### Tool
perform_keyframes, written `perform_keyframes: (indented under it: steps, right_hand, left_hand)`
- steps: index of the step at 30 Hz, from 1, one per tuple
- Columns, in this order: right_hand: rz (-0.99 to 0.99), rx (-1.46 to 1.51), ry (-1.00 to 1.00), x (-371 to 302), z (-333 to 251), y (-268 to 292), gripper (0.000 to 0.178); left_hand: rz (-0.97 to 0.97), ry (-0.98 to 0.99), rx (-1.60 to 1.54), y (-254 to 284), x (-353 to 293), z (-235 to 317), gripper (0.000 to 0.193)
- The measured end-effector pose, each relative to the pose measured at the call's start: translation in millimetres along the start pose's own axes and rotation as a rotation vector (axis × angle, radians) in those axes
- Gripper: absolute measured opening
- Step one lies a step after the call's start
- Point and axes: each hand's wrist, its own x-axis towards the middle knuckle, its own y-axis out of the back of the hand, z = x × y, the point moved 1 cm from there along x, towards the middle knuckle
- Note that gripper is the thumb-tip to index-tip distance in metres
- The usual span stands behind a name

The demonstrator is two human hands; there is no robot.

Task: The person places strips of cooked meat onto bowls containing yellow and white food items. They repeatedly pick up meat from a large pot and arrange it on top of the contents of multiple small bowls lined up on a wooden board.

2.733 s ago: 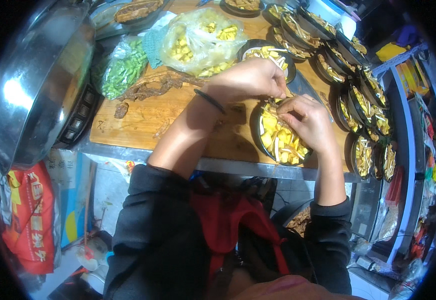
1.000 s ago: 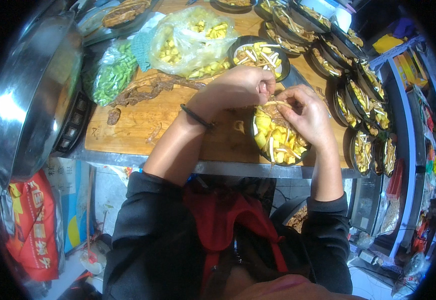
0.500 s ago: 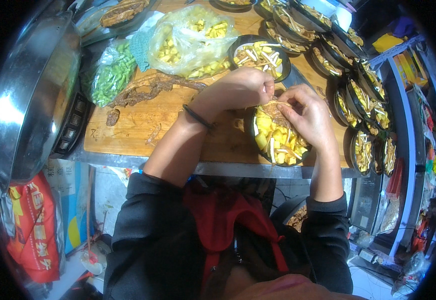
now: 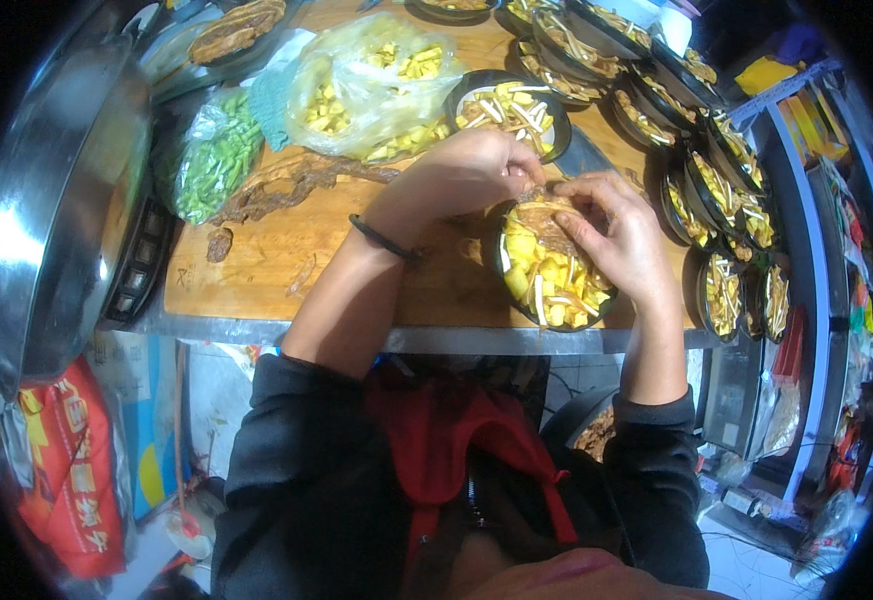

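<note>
A dark round bowl (image 4: 604, 312) near the board's front edge holds yellow chunks (image 4: 553, 272) and white strips. Brown sauced meat (image 4: 548, 222) lies across the bowl's far part. My left hand (image 4: 496, 160), with a black band at the wrist, reaches over from the left; its fingers are closed in a pinch on the meat's far end. From the right, my right hand (image 4: 611, 225) holds the same meat between thumb and bent fingers. Beyond my left hand stands another bowl (image 4: 564, 128) with similar chunks and strips. A long piece of brown meat (image 4: 296, 182) lies on the board.
The wooden cutting board (image 4: 246, 285) spans the table. Several filled dark bowls (image 4: 724, 190) crowd its right side, some stacked. At the back are a bag of yellow chunks (image 4: 356, 95) and a bag of green vegetable pieces (image 4: 218, 155). A large metal pan (image 4: 51, 200) stands left.
The meat between my hands now shows more broadly over the bowl. Both hands stay close to where they were; the view has shifted slightly.
</note>
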Motion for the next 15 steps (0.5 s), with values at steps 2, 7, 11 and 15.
perform_keyframes:
  steps: [2, 7, 11, 15]
  right_hand:
    - [0.011, -0.070, 0.068, 0.5, 0.5, 0.0, 0.024]
    - [0.005, -0.144, 0.110, 0.5, 3.3, -1.5, 0.025]
    - [-0.005, -0.154, 0.108, 1.1, 3.8, -1.0, 0.025]
    - [-0.004, -0.162, 0.090, 0.9, 1.7, 0.0, 0.027]
  left_hand:
    - [0.004, -0.096, 0.100, -1.0, 0.4, 0.5, 0.017]
    - [-0.005, -0.139, 0.152, -1.6, 1.2, -1.8, 0.016]
    - [0.039, -0.143, 0.154, -3.6, -0.5, -0.5, 0.016]
    - [0.081, -0.110, -0.105, -4.7, -2.3, 2.2, 0.015]
